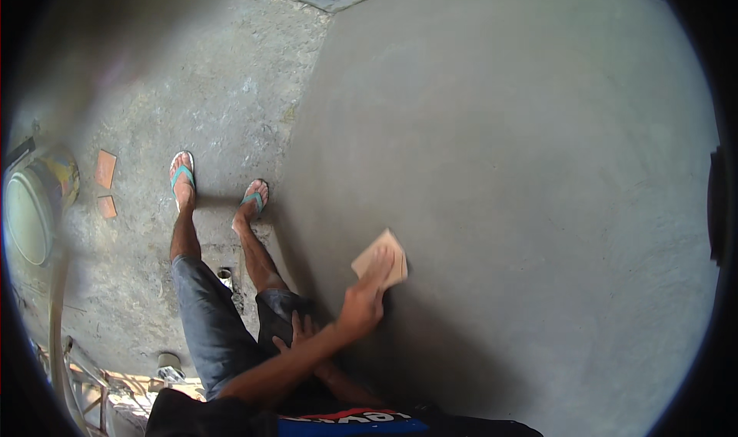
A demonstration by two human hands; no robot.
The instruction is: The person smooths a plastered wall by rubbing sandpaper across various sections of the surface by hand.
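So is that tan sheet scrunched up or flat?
Flat: the sheet shows straight edges and corners around the fingers. Can't tell whether it's folded double.

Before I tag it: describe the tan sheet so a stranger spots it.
A broad smooth grey surface fills the view's right. Toward its lower left, the left hand holds a tan sheet against it. It is paler than the two orange-brown pieces on the floor, and alone lies under a hand.

Left forearm (pixel 277 369) crosses over the right; left hand (pixel 364 303) points toward 1 o'clock, right hand (pixel 301 332) splays toward 12.
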